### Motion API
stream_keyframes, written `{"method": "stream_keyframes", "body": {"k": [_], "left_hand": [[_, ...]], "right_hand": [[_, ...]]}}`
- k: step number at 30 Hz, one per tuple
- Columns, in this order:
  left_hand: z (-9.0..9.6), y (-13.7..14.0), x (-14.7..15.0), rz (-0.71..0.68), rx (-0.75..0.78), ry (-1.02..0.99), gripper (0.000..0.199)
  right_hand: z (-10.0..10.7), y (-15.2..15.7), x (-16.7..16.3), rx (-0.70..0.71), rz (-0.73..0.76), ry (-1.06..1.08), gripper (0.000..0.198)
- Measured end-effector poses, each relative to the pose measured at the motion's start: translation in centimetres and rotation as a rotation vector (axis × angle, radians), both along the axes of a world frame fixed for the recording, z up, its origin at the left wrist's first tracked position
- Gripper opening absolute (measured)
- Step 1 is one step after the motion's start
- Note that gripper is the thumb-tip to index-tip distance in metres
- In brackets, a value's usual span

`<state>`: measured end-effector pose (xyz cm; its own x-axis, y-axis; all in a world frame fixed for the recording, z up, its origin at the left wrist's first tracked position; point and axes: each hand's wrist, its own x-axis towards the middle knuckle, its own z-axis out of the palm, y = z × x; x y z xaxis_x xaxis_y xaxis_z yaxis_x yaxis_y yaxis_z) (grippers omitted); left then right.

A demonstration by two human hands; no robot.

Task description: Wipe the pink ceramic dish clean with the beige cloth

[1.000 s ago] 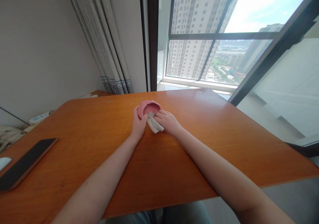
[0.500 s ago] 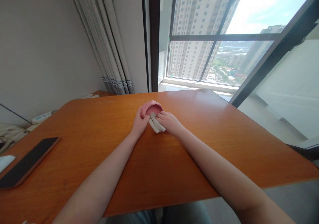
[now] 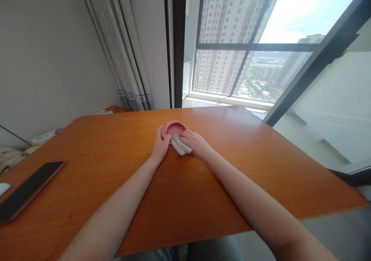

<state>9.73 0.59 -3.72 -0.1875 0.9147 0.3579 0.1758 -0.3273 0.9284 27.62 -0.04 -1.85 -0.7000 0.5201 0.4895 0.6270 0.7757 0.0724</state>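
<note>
Near the middle of the frame, a little above centre, a small pink bowl (image 3: pixel 175 128) sits on the orange-brown wooden table (image 3: pixel 220 183); its opening is tipped toward the camera so the pale inside shows, and its rim reads as a flat oval whose long axis runs left to right across the frame. The left hand (image 3: pixel 161 144) is closed around the bowl's left side, thumb on the near rim and fingers curled behind the wall; the right hand (image 3: pixel 194 142) lies just to the right of the bowl, its fingers pinched shut on a folded grey-white cloth (image 3: pixel 179 146). The cloth touches the bowl's lower right rim and lies between the two hands; its long axis slants from the bowl down toward the lower right, its free end resting on the table. Both forearms reach up from the bottom edge of the frame and meet at the bowl.

At the lower left a dark flat phone (image 3: pixel 27 191) lies on the table, its long axis running from lower left to upper right; a white object at the far left edge is cut off and cannot be told. Grey curtains (image 3: pixel 127 56) hang at the upper left; a large window (image 3: pixel 249 60) fills the upper right, with tall buildings beyond.
</note>
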Motion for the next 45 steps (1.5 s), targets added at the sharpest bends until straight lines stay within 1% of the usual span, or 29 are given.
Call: {"method": "stream_keyframes", "body": {"k": [1, 3, 5, 6, 8, 9, 13, 16, 17, 19, 21, 23, 24, 26, 28, 29, 30, 32, 34, 36, 38, 40, 42, 43, 45], "left_hand": [[0.0, -0.1, 0.1, 0.012, -0.002, -0.009, 0.040], [-0.2, -0.3, 0.5, 0.046, -0.043, -0.092, 0.048], [-0.6, -0.4, 1.1, 0.030, -0.060, -0.207, 0.055], [-0.8, -0.4, 1.4, 0.006, -0.046, -0.248, 0.055], [-1.3, -0.4, 1.7, -0.029, -0.001, -0.278, 0.048], [-1.4, -0.3, 1.6, -0.025, 0.006, -0.278, 0.043], [-1.5, 0.5, 0.6, 0.042, -0.072, -0.257, 0.027], [-1.1, 0.9, -0.1, 0.029, -0.104, -0.211, 0.024], [-1.0, 0.9, -0.1, 0.024, -0.105, -0.201, 0.026], [-0.7, 0.6, 0.3, 0.026, -0.119, -0.231, 0.036], [-0.7, 0.1, 1.0, 0.013, -0.139, -0.329, 0.052], [-0.8, -0.3, 1.7, -0.025, -0.125, -0.411, 0.062], [-0.9, -0.4, 1.9, -0.035, -0.111, -0.420, 0.062], [-1.1, -0.4, 1.9, -0.017, -0.103, -0.384, 0.056], [-1.2, -0.1, 1.3, 0.014, -0.131, -0.319, 0.047], [-1.1, 0.1, 1.0, 0.014, -0.149, -0.285, 0.046], [-1.1, 0.2, 0.7, 0.009, -0.167, -0.256, 0.047], [-0.8, 0.1, 0.5, -0.007, -0.204, -0.228, 0.056], [-0.6, -0.2, 0.8, -0.027, -0.219, -0.281, 0.069], [-0.5, -0.6, 1.3, -0.072, -0.193, -0.369, 0.078], [-0.6, -0.7, 1.8, -0.114, -0.125, -0.418, 0.074], [-0.7, -0.6, 1.8, -0.113, -0.084, -0.425, 0.060], [-0.9, -0.4, 1.4, -0.103, -0.123, -0.435, 0.047], [-0.9, -0.2, 1.2, -0.104, -0.156, -0.439, 0.043], [-1.0, 0.0, 0.9, -0.108, -0.193, -0.427, 0.039]], "right_hand": [[-0.1, 0.0, 0.0, 0.003, -0.006, 0.000, 0.015], [-0.5, -0.1, -0.4, 0.015, -0.023, 0.001, 0.015], [-1.0, -0.3, -1.1, 0.029, -0.042, 0.028, 0.016], [-1.1, -0.4, -1.5, 0.031, -0.051, 0.050, 0.016], [-1.3, -0.6, -2.0, 0.021, -0.061, 0.090, 0.015], [-1.3, -0.7, -2.1, 0.009, -0.054, 0.096, 0.015], [-0.4, -0.7, -1.6, -0.008, 0.026, 0.031, 0.015], [0.4, -0.5, -0.7, 0.034, 0.019, -0.016, 0.017], [0.5, -0.5, -0.6, 0.043, 0.008, -0.025, 0.017], [0.6, -0.6, -0.5, 0.051, -0.008, -0.033, 0.016], [0.3, -0.7, -0.7, 0.054, -0.018, -0.022, 0.016], [0.1, -0.8, -1.0, 0.051, -0.028, 0.016, 0.015], [0.0, -0.8, -1.1, 0.043, -0.028, 0.037, 0.014], [-0.1, -0.7, -1.2, 0.019, -0.009, 0.055, 0.014], [0.0, -0.6, -1.0, 0.001, 0.005, 0.044, 0.014], [0.0, -0.5, -0.9, -0.004, 0.006, 0.036, 0.014], [0.0, -0.4, -0.7, -0.003, 0.006, 0.033, 0.014], [-0.1, -0.2, -0.4, 0.005, 0.010, 0.033, 0.017], [-0.4, -0.2, -0.3, 0.019, 0.006, 0.050, 0.020], [-0.8, -0.2, -0.6, 0.033, -0.022, 0.093, 0.020], [-1.1, -0.3, -1.0, 0.031, -0.038, 0.148, 0.019], [-1.1, -0.6, -1.4, 0.009, 0.006, 0.191, 0.018], [-0.8, -0.9, -1.5, -0.015, 0.077, 0.254, 0.018], [-0.6, -1.1, -1.4, -0.012, 0.087, 0.317, 0.020], [0.0, -1.5, -1.0, 0.028, 0.023, 0.502, 0.027]]}}
